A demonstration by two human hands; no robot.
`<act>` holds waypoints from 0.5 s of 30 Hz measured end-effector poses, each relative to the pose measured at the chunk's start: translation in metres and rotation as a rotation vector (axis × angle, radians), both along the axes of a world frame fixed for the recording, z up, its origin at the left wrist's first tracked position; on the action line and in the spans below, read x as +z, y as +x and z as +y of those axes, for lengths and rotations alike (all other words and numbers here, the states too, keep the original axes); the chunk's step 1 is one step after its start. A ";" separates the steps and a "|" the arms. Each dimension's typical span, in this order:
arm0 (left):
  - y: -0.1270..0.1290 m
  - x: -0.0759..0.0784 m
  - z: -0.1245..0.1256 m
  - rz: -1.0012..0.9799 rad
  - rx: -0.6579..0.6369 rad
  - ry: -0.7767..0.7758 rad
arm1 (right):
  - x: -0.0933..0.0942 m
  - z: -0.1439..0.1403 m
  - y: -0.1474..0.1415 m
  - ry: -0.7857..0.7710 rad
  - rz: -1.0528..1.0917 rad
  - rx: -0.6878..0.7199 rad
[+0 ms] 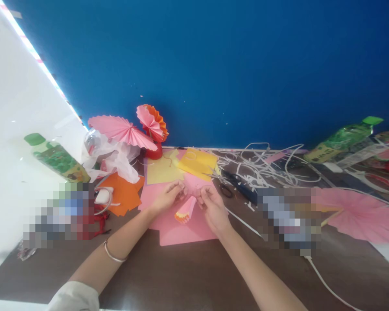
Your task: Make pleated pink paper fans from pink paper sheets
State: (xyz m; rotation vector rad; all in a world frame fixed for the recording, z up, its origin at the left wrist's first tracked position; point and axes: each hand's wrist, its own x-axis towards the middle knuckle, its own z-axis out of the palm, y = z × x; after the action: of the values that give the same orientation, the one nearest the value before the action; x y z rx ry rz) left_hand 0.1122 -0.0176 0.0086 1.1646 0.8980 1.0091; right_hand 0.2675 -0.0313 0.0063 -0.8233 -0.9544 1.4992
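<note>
My left hand (168, 196) and my right hand (212, 207) meet over a pink paper sheet (178, 229) on a dark wooden table (188, 276). Between the fingertips of both hands hangs a small folded pink paper piece (186, 210) with a yellow-orange fringed end pointing toward me. Both hands pinch its upper end. A metal bangle (113, 255) circles my left wrist. Yellow paper sheets (181, 166) lie just beyond the hands.
Pleated pink and orange paper fans (139, 127) stand at the back left by orange paper (125, 194) and a plastic bag. Scissors (227, 178), white paper strips and cables (266, 166) lie right. Green-capped bottles (56, 157) (342, 140) sit on both sides. A large pink fan (359, 214) lies right.
</note>
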 end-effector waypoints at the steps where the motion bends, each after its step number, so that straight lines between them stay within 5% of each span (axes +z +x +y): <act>1: -0.001 0.000 0.000 -0.003 -0.004 0.012 | 0.000 0.000 0.001 0.012 0.000 0.022; 9: -0.005 -0.003 0.003 -0.072 -0.046 -0.030 | 0.004 0.001 0.006 0.082 -0.182 0.116; 15: 0.001 0.007 -0.001 -0.153 -0.005 0.023 | 0.020 -0.007 0.004 0.359 -0.560 -0.006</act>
State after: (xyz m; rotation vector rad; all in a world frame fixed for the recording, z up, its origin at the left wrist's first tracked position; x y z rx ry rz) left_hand 0.1129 -0.0184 0.0154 1.0923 0.7632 1.0918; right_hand 0.2716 -0.0383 0.0258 -0.9939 -1.5779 1.0537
